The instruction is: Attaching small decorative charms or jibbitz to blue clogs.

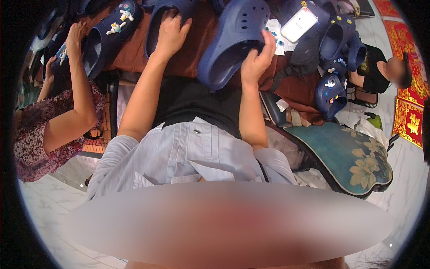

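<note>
My right hand (256,62) grips a navy clog (242,20) by its side, tilted with its opening toward me. The thumb is at the rim and a finger lies up along the outside. My left hand (174,35) reaches into the opening of a second navy clog (154,29). Its fingers are bent and partly hidden in the dark inside, so what they pinch, if anything, does not show. To the left lies a navy clog (92,49) with white figure charms (117,28). White paper (277,48) with small blue pieces lies beside my right hand.
Brown cloth (127,56) covers the table. A phone (300,25) with a lit screen lies to the right, near several decorated clogs (331,96). At left, a co-worker's hand (76,33) is at another clog. A person in black (374,67) sits right, beyond a teal floral chair (340,152).
</note>
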Demonstrator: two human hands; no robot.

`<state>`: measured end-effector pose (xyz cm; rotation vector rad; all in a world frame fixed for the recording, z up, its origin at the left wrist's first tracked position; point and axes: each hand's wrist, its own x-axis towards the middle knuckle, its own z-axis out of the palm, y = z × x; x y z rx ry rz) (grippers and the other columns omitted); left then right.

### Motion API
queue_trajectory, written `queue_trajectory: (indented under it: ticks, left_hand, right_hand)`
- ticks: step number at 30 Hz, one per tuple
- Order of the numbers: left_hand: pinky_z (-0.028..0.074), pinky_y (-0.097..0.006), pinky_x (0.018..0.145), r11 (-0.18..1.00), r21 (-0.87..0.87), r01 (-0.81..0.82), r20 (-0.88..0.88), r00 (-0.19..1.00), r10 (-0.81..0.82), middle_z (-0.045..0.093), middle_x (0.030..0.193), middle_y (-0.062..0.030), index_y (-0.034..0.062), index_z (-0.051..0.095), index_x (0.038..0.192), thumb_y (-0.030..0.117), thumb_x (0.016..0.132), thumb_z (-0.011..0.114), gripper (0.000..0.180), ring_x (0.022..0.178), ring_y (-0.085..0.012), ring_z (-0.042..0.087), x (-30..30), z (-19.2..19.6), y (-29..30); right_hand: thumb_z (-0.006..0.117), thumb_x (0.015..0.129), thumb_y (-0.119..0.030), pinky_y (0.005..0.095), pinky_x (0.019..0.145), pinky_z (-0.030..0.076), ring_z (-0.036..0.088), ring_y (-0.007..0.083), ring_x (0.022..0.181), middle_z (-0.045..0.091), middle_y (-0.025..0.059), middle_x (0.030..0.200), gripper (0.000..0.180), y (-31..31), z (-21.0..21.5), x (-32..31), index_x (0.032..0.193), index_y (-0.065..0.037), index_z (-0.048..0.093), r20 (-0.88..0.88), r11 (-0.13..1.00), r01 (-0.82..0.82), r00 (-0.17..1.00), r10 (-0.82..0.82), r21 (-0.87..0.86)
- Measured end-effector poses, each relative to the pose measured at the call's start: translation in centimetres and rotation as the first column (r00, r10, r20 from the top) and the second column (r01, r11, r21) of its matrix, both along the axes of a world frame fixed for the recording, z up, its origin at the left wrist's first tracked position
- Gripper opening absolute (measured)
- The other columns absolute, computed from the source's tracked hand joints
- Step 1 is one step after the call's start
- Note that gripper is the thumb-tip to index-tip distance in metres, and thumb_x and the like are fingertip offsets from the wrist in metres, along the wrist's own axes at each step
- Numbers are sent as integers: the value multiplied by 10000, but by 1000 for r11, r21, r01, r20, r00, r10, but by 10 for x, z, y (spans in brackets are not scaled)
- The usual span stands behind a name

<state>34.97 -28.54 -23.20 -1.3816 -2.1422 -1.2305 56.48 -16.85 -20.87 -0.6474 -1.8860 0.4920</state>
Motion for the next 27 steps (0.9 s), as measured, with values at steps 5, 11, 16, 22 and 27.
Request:
queue_trajectory:
  ticks: [5, 11, 16, 22, 27]
  left_hand:
    - [421, -480, 870, 999, 28, 23, 12, 1000, -23, 579, 1021, -297, -108, 591, 892, 168, 832, 648, 289, 986, -455, 510, 1, 4, -1]
    - [418, -504, 709, 996, 3, -92, 194, 977, 89, 586, 787, -285, -78, 559, 744, 171, 856, 641, 285, 776, -452, 548, 0, 12, -13]
    - [375, -459, 553, 976, 186, -113, 32, 994, 109, 493, 593, -243, -55, 463, 627, 214, 893, 638, 417, 576, -415, 498, 0, 10, 0]
    - [359, -468, 561, 987, 105, -119, 40, 993, 115, 469, 601, -254, -44, 465, 637, 242, 917, 604, 423, 596, -425, 485, -12, -6, 9]
    - [368, -469, 581, 994, 87, -65, 198, 979, 47, 490, 635, -269, -45, 470, 660, 279, 930, 578, 435, 628, -433, 500, -14, -8, 12]
  right_hand:
    - [444, 669, 156, 422, 1042, 353, 462, 371, 1214, 496, 209, 1278, 563, -5, 11, -21, 1181, -34, 582, 13, 976, -161, 987, 160, 144]
    - [548, 758, 61, 444, 990, 376, 483, 383, 1146, 506, 211, 1239, 425, 3, 41, -56, 1162, -60, 599, 95, 942, -202, 979, 183, 268]
    - [519, 705, 113, 454, 986, 398, 485, 403, 1148, 500, 222, 1257, 519, 14, 44, -82, 1180, -78, 602, 125, 908, -120, 989, 75, 401]
    - [549, 670, 77, 459, 961, 413, 480, 401, 1133, 506, 208, 1244, 549, 7, 49, -97, 1185, -103, 602, 108, 904, -138, 989, 102, 404]
    - [580, 667, 42, 466, 980, 391, 444, 397, 1161, 471, 201, 1286, 569, 1, 53, -99, 1212, -121, 589, 148, 911, -190, 978, 145, 367]
